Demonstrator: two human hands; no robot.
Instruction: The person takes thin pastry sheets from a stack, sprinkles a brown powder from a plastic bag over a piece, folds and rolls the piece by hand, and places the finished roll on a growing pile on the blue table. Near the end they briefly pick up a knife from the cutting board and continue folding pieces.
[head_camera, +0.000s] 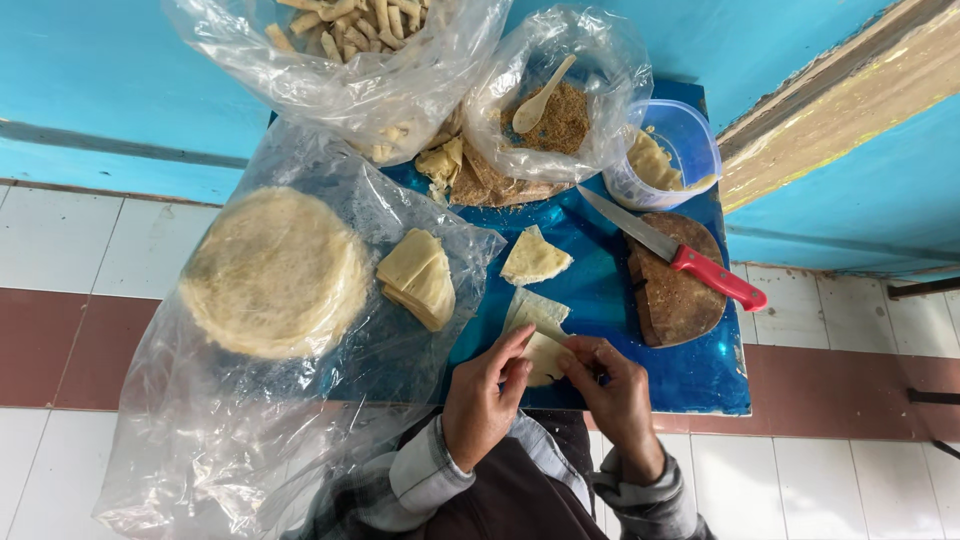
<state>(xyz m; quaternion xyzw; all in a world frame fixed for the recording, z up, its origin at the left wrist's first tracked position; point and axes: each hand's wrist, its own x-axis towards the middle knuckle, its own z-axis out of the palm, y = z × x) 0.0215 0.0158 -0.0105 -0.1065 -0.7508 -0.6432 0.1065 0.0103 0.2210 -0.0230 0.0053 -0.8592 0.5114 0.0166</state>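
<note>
My left hand (487, 392) and my right hand (612, 385) both pinch a pale folded pastry sheet (540, 352) at the near edge of a blue table (700, 375). A strip of dough (535, 310) lies just beyond it, and a folded triangular piece (534, 258) sits further out. To the left, a stack of cut wedge-shaped sheets (418, 277) rests on clear plastic beside a round stack of thin pastry sheets (272, 272).
A red-handled knife (680, 255) lies across a round wooden board (680, 295) at right. Behind are a bag of brown crumb filling (560, 120) with a wooden spoon (540, 98), a clear plastic tub (672, 155), and a bag of rolled pieces (350, 30). Tiled floor lies around the table.
</note>
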